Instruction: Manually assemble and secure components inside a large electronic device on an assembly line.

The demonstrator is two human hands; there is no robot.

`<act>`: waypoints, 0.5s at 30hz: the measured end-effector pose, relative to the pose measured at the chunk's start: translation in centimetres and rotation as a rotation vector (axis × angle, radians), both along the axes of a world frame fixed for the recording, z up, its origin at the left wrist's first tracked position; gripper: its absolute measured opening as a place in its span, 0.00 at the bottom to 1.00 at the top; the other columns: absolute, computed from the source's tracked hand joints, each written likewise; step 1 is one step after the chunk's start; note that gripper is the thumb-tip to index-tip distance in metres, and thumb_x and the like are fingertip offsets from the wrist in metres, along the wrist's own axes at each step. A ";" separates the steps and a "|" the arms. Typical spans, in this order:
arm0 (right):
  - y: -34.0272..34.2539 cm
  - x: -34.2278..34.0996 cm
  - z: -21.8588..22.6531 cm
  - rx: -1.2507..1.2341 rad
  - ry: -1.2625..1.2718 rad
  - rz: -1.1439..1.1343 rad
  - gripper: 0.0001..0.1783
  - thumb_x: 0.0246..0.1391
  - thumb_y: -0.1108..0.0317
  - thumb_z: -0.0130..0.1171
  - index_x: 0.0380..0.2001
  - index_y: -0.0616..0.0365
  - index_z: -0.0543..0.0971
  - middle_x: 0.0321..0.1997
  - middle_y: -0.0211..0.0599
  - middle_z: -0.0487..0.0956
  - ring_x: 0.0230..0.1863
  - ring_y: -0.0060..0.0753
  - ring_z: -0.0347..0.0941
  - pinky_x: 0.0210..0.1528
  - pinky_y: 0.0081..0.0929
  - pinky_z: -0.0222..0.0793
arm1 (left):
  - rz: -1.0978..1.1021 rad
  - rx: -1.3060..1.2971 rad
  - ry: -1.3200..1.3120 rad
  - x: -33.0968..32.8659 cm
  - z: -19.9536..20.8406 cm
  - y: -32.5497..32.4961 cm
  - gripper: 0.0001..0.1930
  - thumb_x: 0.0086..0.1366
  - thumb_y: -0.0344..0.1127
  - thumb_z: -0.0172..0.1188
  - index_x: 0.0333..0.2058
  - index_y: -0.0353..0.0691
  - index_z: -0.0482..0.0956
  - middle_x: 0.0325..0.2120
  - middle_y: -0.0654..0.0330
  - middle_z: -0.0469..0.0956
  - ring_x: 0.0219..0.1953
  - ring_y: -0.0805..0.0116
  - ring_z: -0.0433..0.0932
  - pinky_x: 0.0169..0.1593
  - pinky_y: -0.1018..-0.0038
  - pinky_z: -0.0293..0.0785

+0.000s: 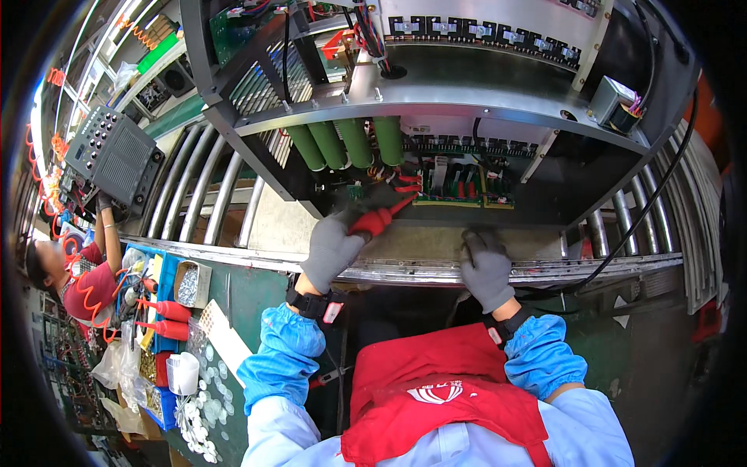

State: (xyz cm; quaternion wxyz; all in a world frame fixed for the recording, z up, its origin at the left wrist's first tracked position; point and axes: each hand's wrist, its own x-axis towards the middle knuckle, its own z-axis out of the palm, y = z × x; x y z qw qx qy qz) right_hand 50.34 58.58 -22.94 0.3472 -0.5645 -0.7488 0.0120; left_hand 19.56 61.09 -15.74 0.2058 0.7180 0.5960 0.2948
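My left hand (330,251), in a grey glove, is closed around a red squeeze bottle (373,223) with a tapered nozzle. The nozzle points up and right, its tip beside red-sleeved leads at the left end of a green circuit board (447,202). That board sits low inside a dark metal cabinet (537,212). Gloved as well, my right hand (487,274) rests at the cabinet's front lower edge, right of the bottle; its darkened fingertips are partly blurred, and I see nothing held in it. Tall green cylinders (354,144) stand behind my left hand.
Rollers (191,191) flank the cabinet. A black cable (661,194) hangs at right. On the green bench at left are more red bottles (170,319), a box of small metal parts (189,284) and a white cup (184,373). Another person (89,288) handles a grey case (113,156).
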 end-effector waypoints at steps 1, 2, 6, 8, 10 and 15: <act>0.0 0.0 0.0 -0.022 -0.007 0.000 0.18 0.50 0.67 0.61 0.46 0.54 0.81 0.47 0.49 0.79 0.42 0.57 0.77 0.45 0.49 0.74 | 0.011 -0.035 -0.039 0.1 0.1 -0.1 0.22 0.55 0.38 0.65 0.49 0.38 0.82 0.37 0.43 0.83 0.41 0.44 0.83 0.46 0.62 0.77; 0.0 0.0 0.0 -0.041 -0.009 -0.006 0.18 0.50 0.68 0.60 0.46 0.54 0.81 0.47 0.49 0.79 0.42 0.57 0.77 0.45 0.48 0.74 | -0.003 -0.004 -0.013 0.3 0.1 -0.2 0.22 0.55 0.38 0.64 0.49 0.39 0.82 0.38 0.42 0.82 0.41 0.43 0.82 0.46 0.59 0.77; -0.1 0.0 0.1 0.000 -0.010 -0.004 0.18 0.50 0.68 0.60 0.46 0.54 0.80 0.47 0.48 0.79 0.43 0.57 0.77 0.46 0.48 0.74 | 0.032 0.032 0.050 1.1 0.0 -0.5 0.22 0.54 0.39 0.64 0.47 0.39 0.83 0.37 0.43 0.83 0.41 0.43 0.82 0.46 0.58 0.77; -0.1 0.0 0.1 -0.002 -0.009 -0.003 0.18 0.50 0.68 0.60 0.46 0.54 0.81 0.47 0.48 0.79 0.43 0.57 0.77 0.46 0.48 0.74 | 0.055 0.041 0.047 1.2 0.0 -0.6 0.22 0.53 0.40 0.64 0.47 0.38 0.84 0.36 0.44 0.83 0.41 0.45 0.83 0.45 0.60 0.77; -0.1 0.0 0.2 0.002 -0.001 -0.003 0.18 0.49 0.69 0.60 0.46 0.54 0.81 0.47 0.48 0.79 0.43 0.56 0.77 0.46 0.48 0.74 | 0.059 0.045 0.034 1.1 0.1 -0.7 0.21 0.53 0.40 0.63 0.46 0.38 0.84 0.36 0.44 0.83 0.40 0.45 0.83 0.44 0.60 0.77; -0.1 -0.1 0.2 -0.004 0.004 -0.012 0.17 0.49 0.68 0.60 0.45 0.54 0.82 0.46 0.48 0.80 0.43 0.56 0.77 0.46 0.48 0.74 | 0.109 0.012 0.063 1.2 0.3 -0.8 0.21 0.53 0.40 0.63 0.45 0.36 0.84 0.35 0.42 0.83 0.39 0.44 0.83 0.43 0.59 0.77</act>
